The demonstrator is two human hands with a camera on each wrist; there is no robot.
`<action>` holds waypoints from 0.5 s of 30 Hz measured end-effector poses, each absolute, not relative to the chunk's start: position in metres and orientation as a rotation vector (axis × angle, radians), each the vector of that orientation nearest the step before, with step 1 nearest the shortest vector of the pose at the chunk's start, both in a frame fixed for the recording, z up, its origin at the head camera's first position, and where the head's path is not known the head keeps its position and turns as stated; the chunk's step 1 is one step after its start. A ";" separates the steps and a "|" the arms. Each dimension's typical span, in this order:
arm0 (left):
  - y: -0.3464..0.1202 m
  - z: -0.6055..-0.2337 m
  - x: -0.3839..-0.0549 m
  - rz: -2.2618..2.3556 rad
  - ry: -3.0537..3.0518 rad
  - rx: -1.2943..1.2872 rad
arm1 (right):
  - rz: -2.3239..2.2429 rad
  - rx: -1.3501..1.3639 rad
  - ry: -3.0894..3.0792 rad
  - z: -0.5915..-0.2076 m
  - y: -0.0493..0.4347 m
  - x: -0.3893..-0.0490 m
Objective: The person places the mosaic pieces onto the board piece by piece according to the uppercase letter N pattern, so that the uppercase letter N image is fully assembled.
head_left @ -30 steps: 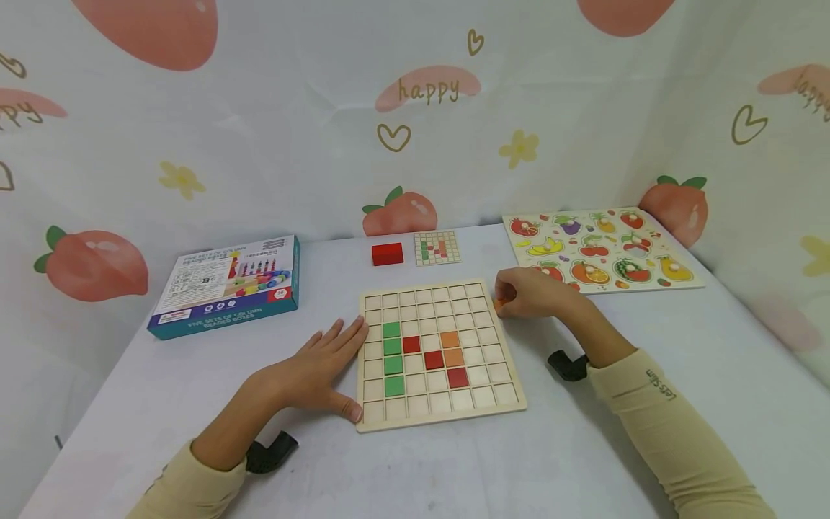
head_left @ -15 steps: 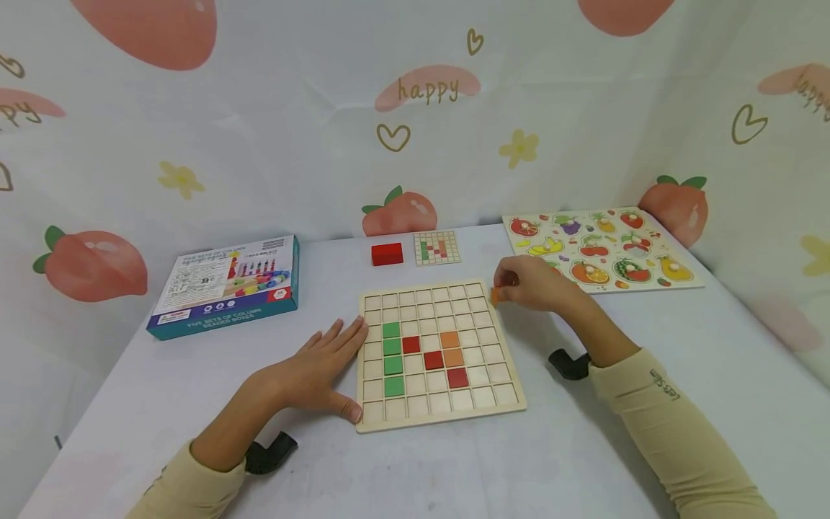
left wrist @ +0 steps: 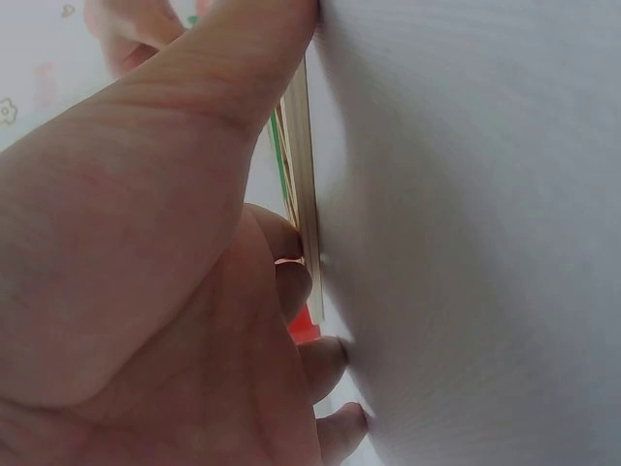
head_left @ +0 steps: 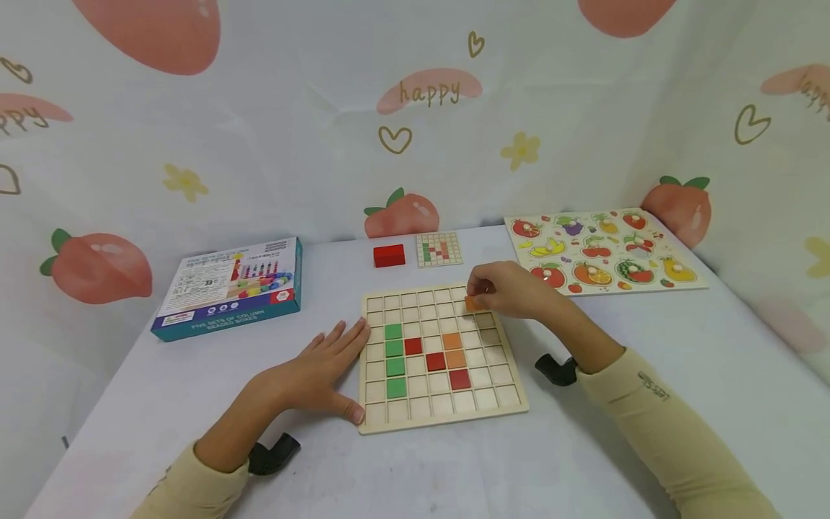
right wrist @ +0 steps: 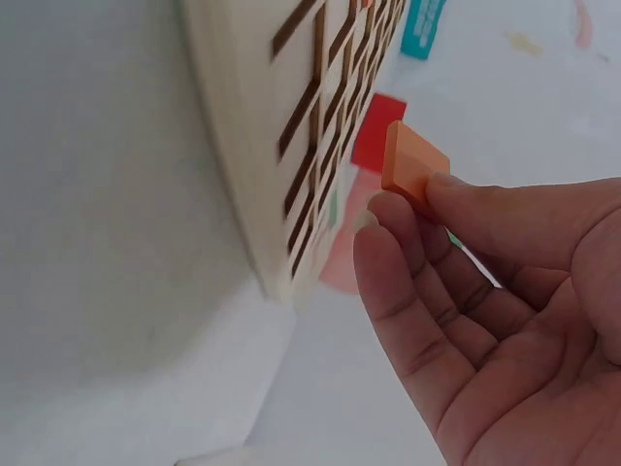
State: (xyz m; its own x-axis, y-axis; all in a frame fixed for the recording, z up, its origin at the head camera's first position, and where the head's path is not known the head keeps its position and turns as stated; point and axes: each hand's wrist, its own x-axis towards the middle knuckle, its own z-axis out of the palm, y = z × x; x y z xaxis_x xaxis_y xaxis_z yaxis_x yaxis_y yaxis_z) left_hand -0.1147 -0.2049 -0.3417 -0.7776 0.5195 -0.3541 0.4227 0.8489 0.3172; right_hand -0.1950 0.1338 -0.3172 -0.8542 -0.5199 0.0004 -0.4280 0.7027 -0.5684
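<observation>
A wooden grid board (head_left: 447, 417) lies in the middle of the table. On it sit a column of green tiles (head_left: 395, 367), a diagonal of red tiles (head_left: 436, 361) and two orange tiles (head_left: 452, 341) one above the other. My left hand (head_left: 318, 375) rests at the board's left edge, fingers spread and straight, thumb at the lower corner. Above the board's upper right squares, my right hand (head_left: 506, 290) pinches an orange tile (right wrist: 415, 165) between thumb and fingertips. In the right wrist view this tile is tilted and held off the board.
Behind the board lie a red block (head_left: 389, 256) and a small pattern card (head_left: 439, 249). At the back right is a fruit puzzle board (head_left: 609, 252). A boxed bead set (head_left: 228, 288) lies at the left. A printed cloth (head_left: 292, 144) hangs behind the table.
My right hand has come up and moved left from beside the board's right edge to over its upper right squares, carrying the orange tile. The left hand has stayed in place.
</observation>
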 end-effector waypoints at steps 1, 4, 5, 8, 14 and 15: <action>-0.205 -0.342 -0.115 0.304 2.592 0.694 | -0.852 -0.789 2.742 -0.316 0.131 -0.195; -0.206 -0.341 -0.115 0.303 2.591 0.700 | -0.844 -0.831 2.709 -0.316 0.123 -0.194; -0.206 -0.342 -0.115 0.304 2.591 0.704 | -0.848 -0.844 2.696 -0.316 0.120 -0.194; -0.206 -0.342 -0.115 0.306 2.591 0.712 | -0.844 -0.864 2.669 -0.317 0.112 -0.192; -0.206 -0.343 -0.115 0.291 2.595 0.708 | -0.774 -0.868 2.639 -0.319 0.099 -0.193; -0.206 -0.342 -0.115 0.288 2.594 0.706 | -0.759 -0.875 2.638 -0.319 0.098 -0.193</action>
State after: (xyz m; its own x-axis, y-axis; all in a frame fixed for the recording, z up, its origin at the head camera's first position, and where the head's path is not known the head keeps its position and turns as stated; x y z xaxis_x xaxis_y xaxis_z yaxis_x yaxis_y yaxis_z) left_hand -0.1148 -0.2058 -0.3425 -0.7760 0.5223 -0.3536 0.4322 0.8486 0.3050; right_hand -0.1928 0.0975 -0.3191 -0.7851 -0.6144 -0.0786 -0.4787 0.6824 -0.5525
